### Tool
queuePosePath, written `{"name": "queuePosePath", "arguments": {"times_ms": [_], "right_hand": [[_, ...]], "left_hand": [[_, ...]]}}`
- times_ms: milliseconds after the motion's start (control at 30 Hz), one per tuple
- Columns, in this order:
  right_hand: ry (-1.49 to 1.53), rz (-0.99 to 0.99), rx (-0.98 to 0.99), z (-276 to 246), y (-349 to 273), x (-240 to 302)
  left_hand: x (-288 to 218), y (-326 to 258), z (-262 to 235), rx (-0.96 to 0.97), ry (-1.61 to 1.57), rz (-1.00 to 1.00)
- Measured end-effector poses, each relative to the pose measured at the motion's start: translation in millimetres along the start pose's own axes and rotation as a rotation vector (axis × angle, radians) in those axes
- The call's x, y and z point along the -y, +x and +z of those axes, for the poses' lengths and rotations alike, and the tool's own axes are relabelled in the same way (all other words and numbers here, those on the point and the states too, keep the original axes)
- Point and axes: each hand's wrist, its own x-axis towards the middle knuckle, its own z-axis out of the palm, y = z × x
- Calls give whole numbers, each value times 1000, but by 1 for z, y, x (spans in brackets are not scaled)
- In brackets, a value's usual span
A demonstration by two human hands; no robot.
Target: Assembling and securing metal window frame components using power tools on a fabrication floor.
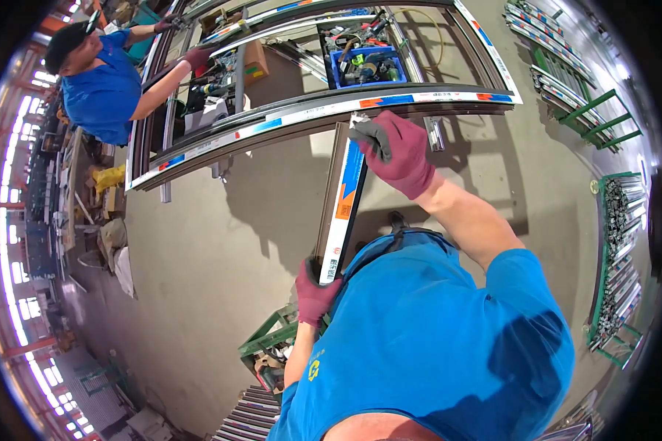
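Note:
A long dark brown metal profile [340,206], covered on one face with white, blue and orange protective film, slants from my body toward the large frame. Low on it, my left hand [317,294] in a maroon glove is closed around the profile's near end. At the far end my right hand [396,151], gloved in maroon and grey, has its fingers curled in against the tip; whether it pinches something small there is hidden. Just beyond that tip runs the near bar of a big rectangular frame [272,123], filmed the same way.
Across the frame, a co-worker [99,92] in blue and gloves handles its left side. A blue crate [366,67] of tools shows inside the frame. Beside me stands a green crate [268,339]. Racks of profiles [616,257] line the right, and stacked profiles [246,419] lie below.

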Motion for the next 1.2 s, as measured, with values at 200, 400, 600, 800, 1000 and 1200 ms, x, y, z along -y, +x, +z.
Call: {"name": "queuePosePath", "arguments": {"times_ms": [200, 400, 600, 800, 1000, 1200], "right_hand": [[17, -209, 46, -18, -12, 12], [168, -86, 82, -39, -58, 29], [-558, 515, 275, -109, -175, -65], [-724, 879, 337, -154, -234, -62], [-482, 1061, 150, -181, -268, -59], [-379, 1316, 88, -210, -303, -49]], "left_hand": [[8, 4, 5, 56, 48, 80], [0, 19, 2, 16, 58, 62], [-20, 53, 12, 112, 104, 179], [11, 90, 43, 208, 244, 233], [-45, 110, 119, 544, 222, 280], [-78, 139, 200, 845, 479, 406]]}}
